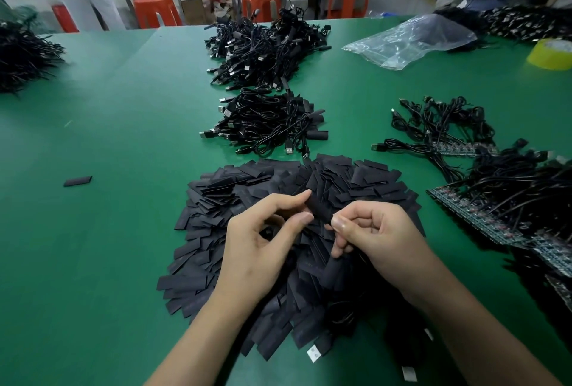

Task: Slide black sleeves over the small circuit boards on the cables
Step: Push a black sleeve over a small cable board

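What lies inside the black sleeve [320,210] I cannot tell, and the yellow tape roll [552,55] at the right edge of the table [123,138] is cut off.

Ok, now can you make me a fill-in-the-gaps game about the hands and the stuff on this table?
1. The left hand and the right hand both pinch one black ____ above the pile of sleeves.
2. The table has a ____ top.
3. The roll of tape at the far right edge is ____.
Missing words: sleeve, green, yellow.
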Demonstrator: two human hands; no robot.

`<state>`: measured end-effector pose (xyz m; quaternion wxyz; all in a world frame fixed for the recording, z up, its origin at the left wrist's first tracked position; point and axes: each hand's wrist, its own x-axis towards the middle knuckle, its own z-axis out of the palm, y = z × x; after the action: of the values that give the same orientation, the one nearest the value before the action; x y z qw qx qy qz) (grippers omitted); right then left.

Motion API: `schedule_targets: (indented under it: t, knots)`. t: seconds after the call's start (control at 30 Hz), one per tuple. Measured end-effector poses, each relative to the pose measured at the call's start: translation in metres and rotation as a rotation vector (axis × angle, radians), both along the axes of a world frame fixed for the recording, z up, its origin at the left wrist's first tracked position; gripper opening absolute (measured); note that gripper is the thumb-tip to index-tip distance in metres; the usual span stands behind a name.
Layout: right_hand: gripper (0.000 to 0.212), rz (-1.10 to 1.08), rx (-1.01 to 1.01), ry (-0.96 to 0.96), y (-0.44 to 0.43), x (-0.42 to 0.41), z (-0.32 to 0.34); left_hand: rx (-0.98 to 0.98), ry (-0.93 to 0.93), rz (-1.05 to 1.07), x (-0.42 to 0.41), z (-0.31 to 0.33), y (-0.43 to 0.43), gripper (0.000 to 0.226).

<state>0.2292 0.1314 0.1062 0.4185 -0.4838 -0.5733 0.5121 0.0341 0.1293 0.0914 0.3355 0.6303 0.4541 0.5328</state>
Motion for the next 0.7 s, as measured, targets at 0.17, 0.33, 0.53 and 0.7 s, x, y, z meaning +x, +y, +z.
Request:
schedule_targets:
  t: [0.17, 0.33, 0.53, 0.7]
  knots:
    - [0.016, -0.029, 0.018, 0.039, 0.0007, -0.0011, 0.0007, 0.011, -0.067, -0.061, 0.0073, 0.0038, -0.0026, 0.037]
    - [0.015, -0.021, 0.030, 0.027, -0.0010, 0.0012, 0.0044, 0.078, 0.137, 0.127, 0.0048, 0.0040, -0.0018, 0.033]
    - [0.015, -0.056, 0.119, -0.067, -0.0035, -0.0015, 0.0031, 0.122, 0.343, 0.226, 0.0075, 0.0067, -0.0041, 0.047]
    - [0.017, -0.085, 0.265, -0.191, -0.0073, -0.0048, 0.0029, 0.047, 0.303, 0.205, 0.0076, 0.0063, -0.0038, 0.043]
